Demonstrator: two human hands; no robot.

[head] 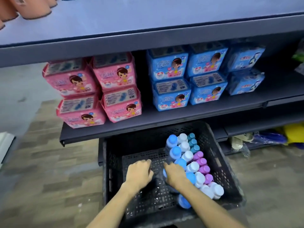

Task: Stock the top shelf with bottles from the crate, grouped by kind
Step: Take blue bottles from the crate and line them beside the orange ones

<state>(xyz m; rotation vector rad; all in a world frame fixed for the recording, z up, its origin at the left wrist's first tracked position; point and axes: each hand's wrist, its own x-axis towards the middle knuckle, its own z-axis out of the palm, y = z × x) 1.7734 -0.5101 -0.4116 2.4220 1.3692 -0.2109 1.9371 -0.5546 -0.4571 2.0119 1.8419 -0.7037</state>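
Note:
A black plastic crate (pixel 218 145) stands on the floor below the shelves. Its right half holds upright bottles in rows by cap colour: blue caps (pixel 171 139), pale white-blue caps (pixel 187 156), teal caps (pixel 192 142) and purple caps (pixel 201 162). Both my hands are down inside the crate. My right hand (pixel 176 176) curls over a blue-capped bottle in the nearest row. My left hand (pixel 139 173) hovers over the bare crate floor with loosely bent fingers and nothing in it. The top shelf (pixel 148 18) is a pale blue surface overhead.
Salmon-coloured containers (pixel 9 10) stand at the top shelf's far left. On the middle shelf (pixel 164 117) are stacked pink packs (pixel 115 89) and blue packs (pixel 189 79). Bagged items (pixel 263 139) lie on the lowest shelf at right. Wood-pattern floor (pixel 49 178) lies left of the crate.

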